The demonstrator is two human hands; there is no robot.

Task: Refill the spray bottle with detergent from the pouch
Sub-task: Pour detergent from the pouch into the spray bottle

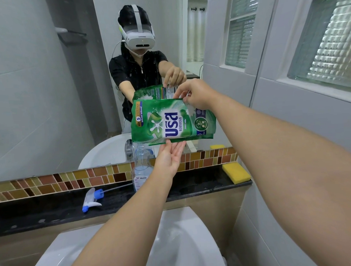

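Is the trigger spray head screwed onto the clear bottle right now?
No, the spray head lies on the black ledge to the left of the bottle, whose neck stands open.

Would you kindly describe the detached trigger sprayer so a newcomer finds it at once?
Find the black ledge below the mirror. Left of the clear spray bottle lies the trigger sprayer, white and blue with a thin dip tube, unlike the yellow sponge at the right end.

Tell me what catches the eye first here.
A bright green pouch, held sideways mid-frame before the mirror: the right hand pinches its top edge, the left hand props it from below. Under it an open clear bottle stands on the dark ledge, its blue-and-white spray head lying to the left.
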